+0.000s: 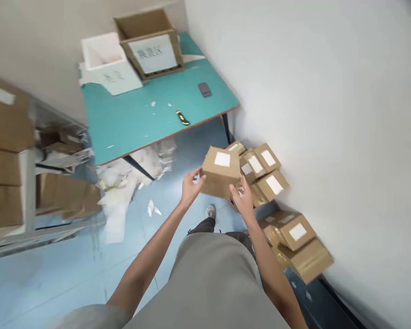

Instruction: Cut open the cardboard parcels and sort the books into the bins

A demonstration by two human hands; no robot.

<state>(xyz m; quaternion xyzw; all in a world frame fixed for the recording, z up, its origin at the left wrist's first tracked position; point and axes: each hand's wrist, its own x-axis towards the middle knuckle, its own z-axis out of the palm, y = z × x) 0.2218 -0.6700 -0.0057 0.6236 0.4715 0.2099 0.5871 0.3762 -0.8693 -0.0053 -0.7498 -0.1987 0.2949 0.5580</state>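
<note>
A brown cardboard box (pixel 221 170) with a white label on top is held up in front of the body, between both hands. My left hand (pixel 192 186) grips its left side, fingers and thumb around the corner. At its right corner my right hand (pixel 243 197) holds on, thumb toward the near face. Just beyond my right hand, several labelled boxes (pixel 267 157) are stacked along the wall.
Ahead, a green table (pixel 123 121) bears a cutter (pixel 182 117), a dark flat object (pixel 204 89), a white box (pixel 114 73) and a large open carton (pixel 145 27). Scraps (pixel 118 205) litter the floor. Shelving (pixel 28 192) with cartons stands left; more boxes (pixel 310 260) lie right.
</note>
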